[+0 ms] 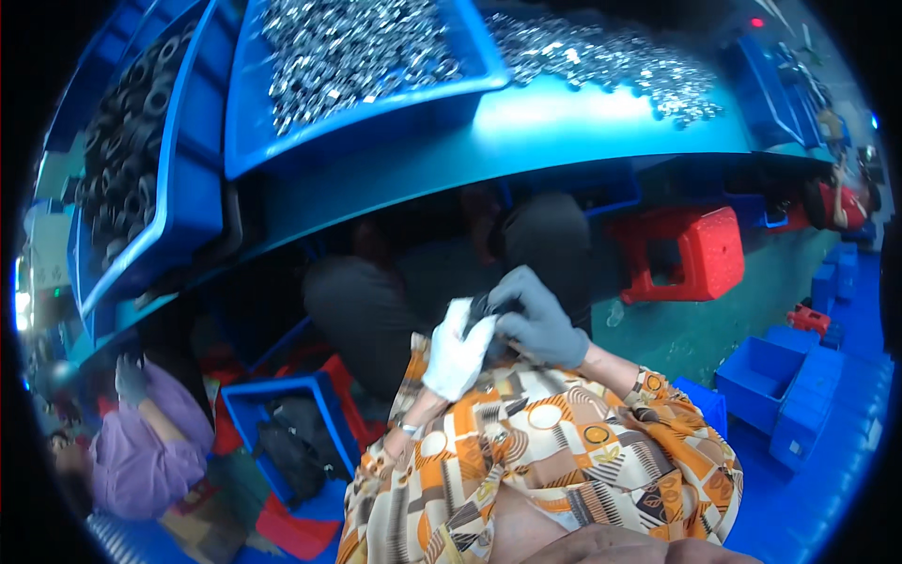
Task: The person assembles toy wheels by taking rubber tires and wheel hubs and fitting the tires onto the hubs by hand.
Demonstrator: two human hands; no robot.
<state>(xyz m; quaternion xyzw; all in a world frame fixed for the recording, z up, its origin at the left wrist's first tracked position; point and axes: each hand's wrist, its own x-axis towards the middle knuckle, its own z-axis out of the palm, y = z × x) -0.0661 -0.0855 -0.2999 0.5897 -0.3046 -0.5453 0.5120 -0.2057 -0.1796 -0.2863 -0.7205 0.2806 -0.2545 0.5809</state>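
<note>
My left hand [458, 359], in a white glove, and my right hand [542, 324], in a grey glove, meet above my lap. The fingers of both are closed around a small dark piece [480, 306], mostly covered by the gloves; its exact kind cannot be made out. Ahead of my hands, a blue bin [366, 115] full of small shiny metal parts [357, 52] stands on the blue-green table [601, 122]. More metal parts [611, 61] lie loose to its right. At the far left, another blue bin [193, 188] holds black rings [127, 150].
A red stool [691, 254] stands right of my knees. Blue crates [761, 367] sit on the floor further right. A crate with a black bag [299, 446] is at lower left, near a co-worker in a purple top [150, 446]. Another person in red [846, 202] is far right.
</note>
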